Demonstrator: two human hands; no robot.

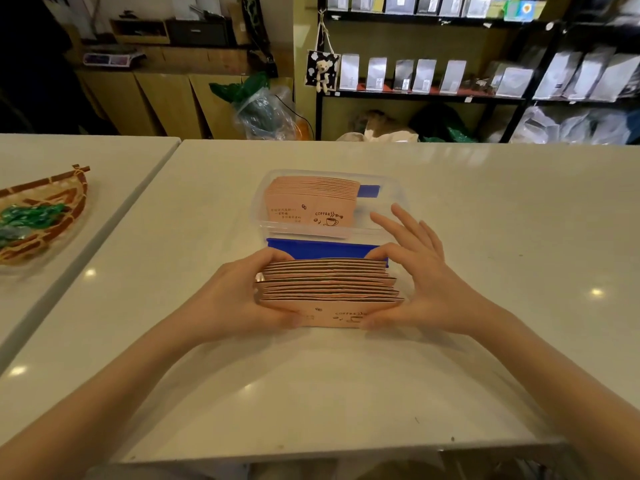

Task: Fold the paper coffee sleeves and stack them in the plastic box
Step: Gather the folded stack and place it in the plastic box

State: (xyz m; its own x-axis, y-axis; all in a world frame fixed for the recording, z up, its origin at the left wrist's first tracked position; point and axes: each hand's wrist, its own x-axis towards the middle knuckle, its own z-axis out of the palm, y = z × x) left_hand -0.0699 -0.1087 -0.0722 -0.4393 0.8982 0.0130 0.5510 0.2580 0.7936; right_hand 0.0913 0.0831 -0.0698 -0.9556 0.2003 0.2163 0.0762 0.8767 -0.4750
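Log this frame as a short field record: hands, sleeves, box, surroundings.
left hand: grips left end of loose sleeve stack
right hand: presses stack's right end, fingers spread
stack: on edge on the table, in front of the box
box: clear plastic, open, a row of sleeves in its left part
blue lid: between box and stack
basket: far left, on a neighbouring table

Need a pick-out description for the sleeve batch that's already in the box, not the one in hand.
Start at the white table and find the clear plastic box at its middle, just beyond both hands. The pink sleeves inside it stand on edge in a tidy row at its left side. Unlike the fanned stack held between the left hand and right hand, nothing touches them.
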